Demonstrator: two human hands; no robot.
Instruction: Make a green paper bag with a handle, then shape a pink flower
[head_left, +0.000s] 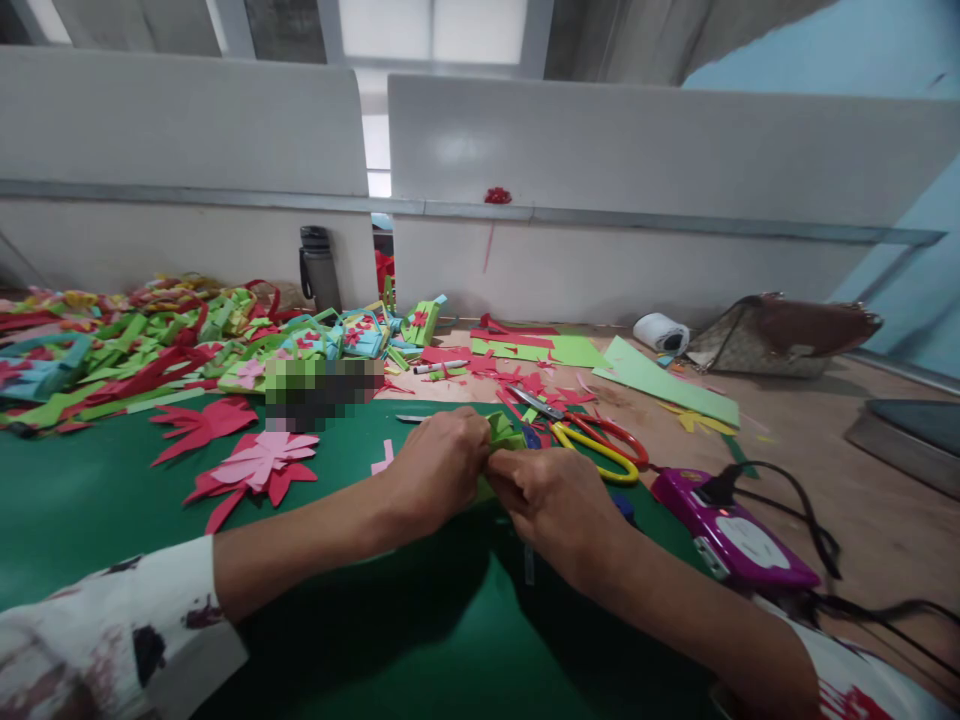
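Note:
My left hand (446, 460) and my right hand (551, 500) meet over the green mat (420, 630), fingers closed on a small folded green piece (504, 432), which looks like felt or foam sheet. Most of that piece is hidden by my fingers. Just beyond my right hand lie scissors (600, 450) with one yellow and one red handle. A thin blade (409, 418) pokes out behind my left hand. Below my right hand a clear stick (529, 563) shows in part. Pink and red flower cut-outs (262, 462) rest on the mat to the left.
Finished-looking green and blue pieces with strips (157, 340) are heaped at the back left, near a grey bottle (321, 270). Green sheets (664, 380) and red scraps lie behind the scissors. On the right are a purple power strip (739, 535) with cables, a white roll (660, 333) and a handbag (784, 335).

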